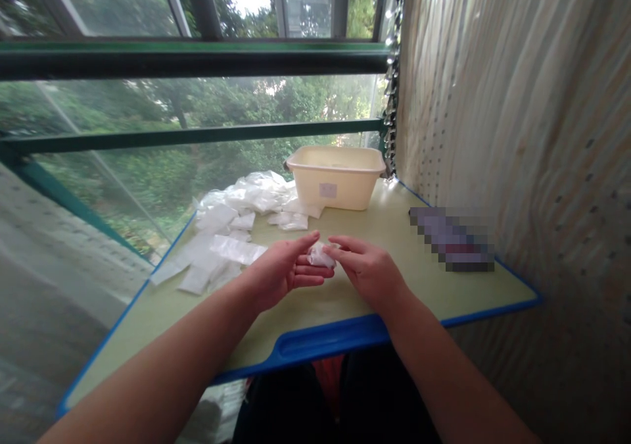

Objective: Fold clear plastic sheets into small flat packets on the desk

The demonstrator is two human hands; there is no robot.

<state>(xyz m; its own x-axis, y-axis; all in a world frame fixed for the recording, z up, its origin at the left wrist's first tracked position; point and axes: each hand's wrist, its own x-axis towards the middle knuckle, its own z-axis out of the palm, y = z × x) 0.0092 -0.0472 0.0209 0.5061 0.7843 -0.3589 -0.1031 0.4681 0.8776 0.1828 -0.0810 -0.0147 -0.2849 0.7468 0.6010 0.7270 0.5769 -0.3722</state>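
My left hand [290, 270] is turned palm up over the table, its thumb raised and its fingers stretched under a small crumpled white packet [320, 255]. From the other side my right hand [369, 270] grips the same packet with its thumb and fingertips. What the packet holds cannot be made out. Left of my hands, flat white plastic bags [239, 250] lie overlapping on the table. Behind them rises a heap of more translucent white bags [256, 194].
A cream plastic tub [335, 181] with a small label stands at the back of the pale table [419, 299]. A blurred-out flat object [451, 240] lies by the right edge. The table has a blue rim [335, 335]. A curtain [503, 102] hangs at the right, windows behind.
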